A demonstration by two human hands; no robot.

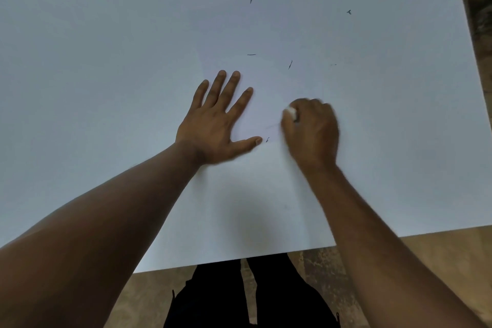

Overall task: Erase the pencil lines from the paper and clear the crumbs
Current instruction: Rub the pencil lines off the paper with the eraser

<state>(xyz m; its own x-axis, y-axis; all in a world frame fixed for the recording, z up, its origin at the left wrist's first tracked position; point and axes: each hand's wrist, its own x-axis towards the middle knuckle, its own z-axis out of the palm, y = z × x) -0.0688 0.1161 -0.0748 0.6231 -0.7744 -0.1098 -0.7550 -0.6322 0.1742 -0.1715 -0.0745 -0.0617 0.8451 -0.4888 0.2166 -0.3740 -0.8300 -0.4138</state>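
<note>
Paper point(266, 194) under flat left hand point(213, 125); right hand point(311, 133) grip, blurred, prob. pinching eraser point(290, 112).

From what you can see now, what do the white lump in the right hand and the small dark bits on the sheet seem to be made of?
The eraser, pinched in the right hand, looks like soft matte white rubber or vinyl; blur hides detail. The crumbs look like rolled rubber dust, grey with pencil: thin, curled, dark strands. The paper seems plain matte white paper, without gloss.
</note>
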